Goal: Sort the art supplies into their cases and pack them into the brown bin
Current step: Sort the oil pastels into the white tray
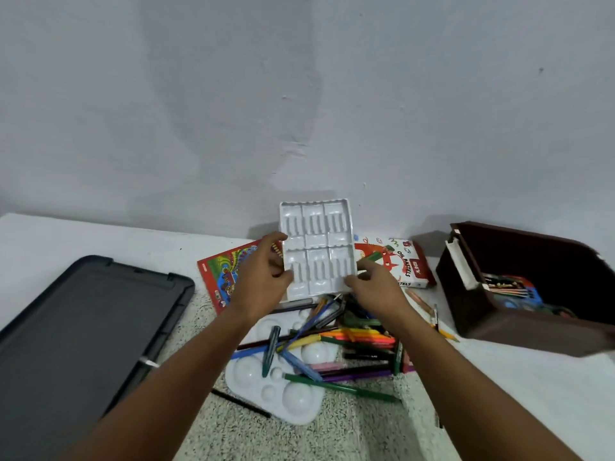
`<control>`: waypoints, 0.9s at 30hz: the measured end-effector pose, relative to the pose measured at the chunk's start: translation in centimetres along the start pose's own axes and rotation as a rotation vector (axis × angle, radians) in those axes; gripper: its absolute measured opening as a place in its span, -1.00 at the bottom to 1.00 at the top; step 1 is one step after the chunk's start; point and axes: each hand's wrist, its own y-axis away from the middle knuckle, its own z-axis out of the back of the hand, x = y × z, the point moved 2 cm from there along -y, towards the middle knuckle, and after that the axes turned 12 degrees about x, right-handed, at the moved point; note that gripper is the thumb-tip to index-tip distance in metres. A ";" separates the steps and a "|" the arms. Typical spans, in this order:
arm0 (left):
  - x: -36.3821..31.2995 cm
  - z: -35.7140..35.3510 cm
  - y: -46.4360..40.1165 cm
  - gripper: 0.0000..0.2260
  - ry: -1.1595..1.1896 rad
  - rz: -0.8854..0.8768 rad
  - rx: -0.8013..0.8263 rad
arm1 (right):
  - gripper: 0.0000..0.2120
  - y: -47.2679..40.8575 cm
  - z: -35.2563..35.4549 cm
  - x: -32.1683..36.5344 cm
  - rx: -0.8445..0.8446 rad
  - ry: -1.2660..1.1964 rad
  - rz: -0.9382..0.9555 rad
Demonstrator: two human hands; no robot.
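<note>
1. Tray [317, 247], white and slotted, is held upright above the pens [352, 337], with the left hand [263, 277] and right hand [376, 284] each pinching a side edge.
2. Judged best: lay it flat beside the pastel box [404, 262], then fill its slots.

The only wording that reads clearly is on the white and red carton [401, 261] lying behind the plastic insert: "OIL PASTELS" runs in dark letters along its white face, and "DIY" stands in white on the red band at its end. Along the carton's near edge the tail of a word, "STELS", shows again, the start of it hidden by the right hand [376, 287]. The red booklet [229, 274] to the left and the packet inside the brown bin [519, 287] carry print too small and blurred to read.
</note>
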 end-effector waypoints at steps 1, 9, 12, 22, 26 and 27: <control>-0.5 0.2 0.5 -0.46 0.052 0.007 0.014 | -0.79 0.7 0.3 -0.1 0.007 -0.011 0.015; -1.9 0.2 4.6 -0.83 0.484 0.175 0.087 | -0.91 6.7 1.8 -2.0 0.208 0.047 0.139; -1.8 -0.4 7.1 -0.85 0.477 0.136 0.096 | -0.86 8.2 1.8 -3.3 0.307 0.065 0.135; -1.3 -3.2 16.6 -0.83 0.308 0.267 0.050 | -0.75 10.8 3.9 -8.0 0.185 0.475 0.134; -1.1 -5.7 19.7 -0.65 0.177 0.301 0.065 | -0.70 11.1 2.4 -9.0 0.235 0.605 0.197; -0.8 -6.3 20.3 -0.58 0.157 0.292 0.066 | -0.69 11.2 2.1 -9.1 0.236 0.620 0.215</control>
